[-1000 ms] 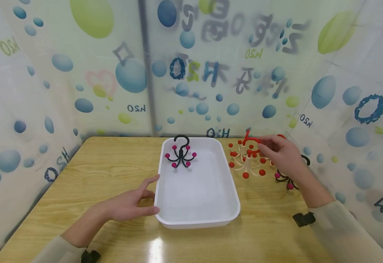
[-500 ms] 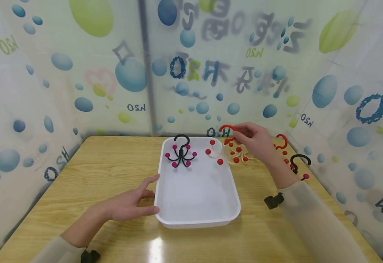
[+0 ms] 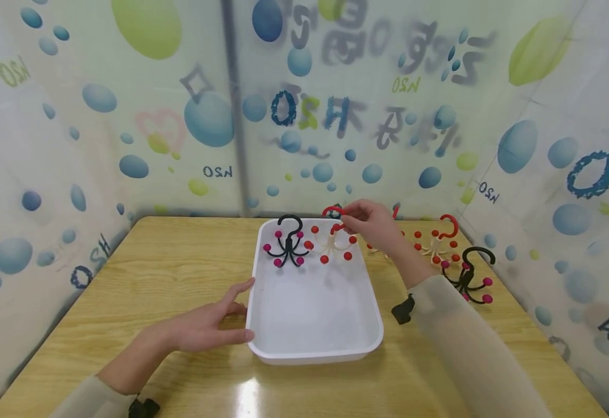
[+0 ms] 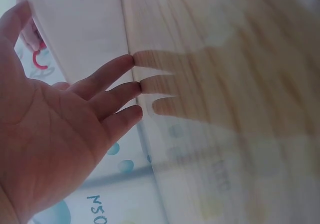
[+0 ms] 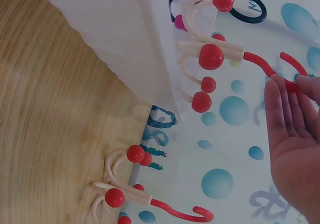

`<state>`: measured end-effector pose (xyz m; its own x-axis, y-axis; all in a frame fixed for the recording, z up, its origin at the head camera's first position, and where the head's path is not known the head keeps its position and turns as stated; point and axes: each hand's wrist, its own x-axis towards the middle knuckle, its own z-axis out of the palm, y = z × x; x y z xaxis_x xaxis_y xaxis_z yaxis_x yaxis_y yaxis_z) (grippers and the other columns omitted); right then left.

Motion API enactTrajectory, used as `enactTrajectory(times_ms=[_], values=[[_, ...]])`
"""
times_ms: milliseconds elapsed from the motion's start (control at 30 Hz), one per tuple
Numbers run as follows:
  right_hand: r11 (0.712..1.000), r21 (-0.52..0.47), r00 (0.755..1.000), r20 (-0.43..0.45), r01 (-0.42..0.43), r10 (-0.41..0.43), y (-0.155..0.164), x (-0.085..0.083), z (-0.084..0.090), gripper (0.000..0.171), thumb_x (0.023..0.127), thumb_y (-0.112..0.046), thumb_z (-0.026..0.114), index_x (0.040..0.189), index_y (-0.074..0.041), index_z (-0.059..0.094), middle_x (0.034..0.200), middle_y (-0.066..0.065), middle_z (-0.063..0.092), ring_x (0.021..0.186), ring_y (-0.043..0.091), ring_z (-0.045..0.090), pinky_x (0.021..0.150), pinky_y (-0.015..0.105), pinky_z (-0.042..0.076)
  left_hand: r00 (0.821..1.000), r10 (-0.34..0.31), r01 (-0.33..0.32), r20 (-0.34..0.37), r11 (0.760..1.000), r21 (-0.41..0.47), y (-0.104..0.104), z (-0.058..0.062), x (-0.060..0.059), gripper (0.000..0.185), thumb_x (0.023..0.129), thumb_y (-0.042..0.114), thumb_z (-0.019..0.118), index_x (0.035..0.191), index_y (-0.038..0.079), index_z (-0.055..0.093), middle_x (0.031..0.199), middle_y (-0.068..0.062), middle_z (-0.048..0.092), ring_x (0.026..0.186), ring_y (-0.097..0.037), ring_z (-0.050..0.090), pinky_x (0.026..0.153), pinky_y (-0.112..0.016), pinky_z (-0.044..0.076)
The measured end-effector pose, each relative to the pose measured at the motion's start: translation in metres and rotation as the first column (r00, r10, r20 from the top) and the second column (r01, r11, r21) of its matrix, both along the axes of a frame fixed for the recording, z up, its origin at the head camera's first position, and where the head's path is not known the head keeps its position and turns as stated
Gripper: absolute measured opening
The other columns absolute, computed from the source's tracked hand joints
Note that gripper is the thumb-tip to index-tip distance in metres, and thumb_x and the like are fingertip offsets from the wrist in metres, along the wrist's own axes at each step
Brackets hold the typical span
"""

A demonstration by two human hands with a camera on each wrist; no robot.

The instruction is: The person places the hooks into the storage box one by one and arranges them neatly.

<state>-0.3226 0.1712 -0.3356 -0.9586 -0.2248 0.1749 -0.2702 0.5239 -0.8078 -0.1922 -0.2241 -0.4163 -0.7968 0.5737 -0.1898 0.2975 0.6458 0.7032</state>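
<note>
- Head view: the right hand [image 3: 371, 223] pinches the red curved top of a cream-and-red claw hook [image 3: 332, 242] between thumb and fingers, over the far end of the white tray [image 3: 312, 307]; whether the claws touch the tray floor I cannot tell.
- Just left of it, a black claw hook [image 3: 288, 247] with magenta balls stands in the tray's far left part.
- The left hand [image 3: 207, 328] is spread loosely at the tray's left side, index finger and thumb touching the rim, nothing in its grasp.
- On the wooden table [image 3: 179, 261], right of the tray, are a second cream-and-red hook [image 3: 436, 248], another hook of that kind partly hidden by the right hand, and, nearer the person, a second black hook [image 3: 466, 280].
- Left wrist view: the left palm shows, fingers extended beside the tray's pale wall; dark finger shapes fall on the wood, and a red curve shows by the right hand at upper left.
- Right wrist view: thumb and fingers meet on the red top; the cream claws with red balls are beside the tray wall in this view. Below, another cream-and-red hook is at the table's edge, before the patterned wall [image 5: 220, 149].
</note>
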Motion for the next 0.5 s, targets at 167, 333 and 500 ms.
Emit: enactTrajectory(times_ms=[167, 333, 500], values=[[0.999, 0.03, 0.998, 0.067, 0.015, -0.017, -0.01, -0.007, -0.006, 0.027, 0.11, -0.022, 0.07, 0.132, -0.006, 0.07, 0.114, 0.016, 0.076, 0.109, 0.039, 0.075, 0.104, 0.05, 0.064, 1.0, 0.01, -0.01, -0.003, 1.0, -0.014, 0.0, 0.001, 0.0, 0.1, 0.105, 0.056, 0.07, 0.176, 0.029, 0.004, 0.162, -0.017, 0.058, 0.151, -0.046, 0.054, 0.125, -0.072, 0.037], [0.998, 0.055, 0.992, 0.118, 0.035, -0.041, -0.017, -0.012, -0.012, 0.027, 0.11, -0.021, 0.069, 0.134, -0.007, 0.068, 0.119, 0.016, 0.074, 0.111, 0.038, 0.073, 0.108, 0.056, 0.061, 1.0, 0.007, -0.007, 0.0, 1.0, -0.019, 0.001, 0.001, 0.0, 0.101, 0.105, 0.056, 0.07, 0.176, 0.027, 0.005, 0.163, -0.016, 0.059, 0.15, -0.045, 0.056, 0.124, -0.071, 0.039], [0.994, 0.104, 0.989, 0.136, 0.036, -0.05, -0.02, -0.017, -0.019, 0.029, 0.11, -0.02, 0.069, 0.137, -0.008, 0.067, 0.122, 0.015, 0.074, 0.113, 0.037, 0.073, 0.108, 0.054, 0.061, 1.0, -0.004, 0.004, -0.006, 1.0, -0.018, 0.001, 0.002, -0.001, 0.101, 0.105, 0.056, 0.069, 0.175, 0.024, 0.004, 0.16, -0.014, 0.061, 0.149, -0.044, 0.057, 0.124, -0.07, 0.039]])
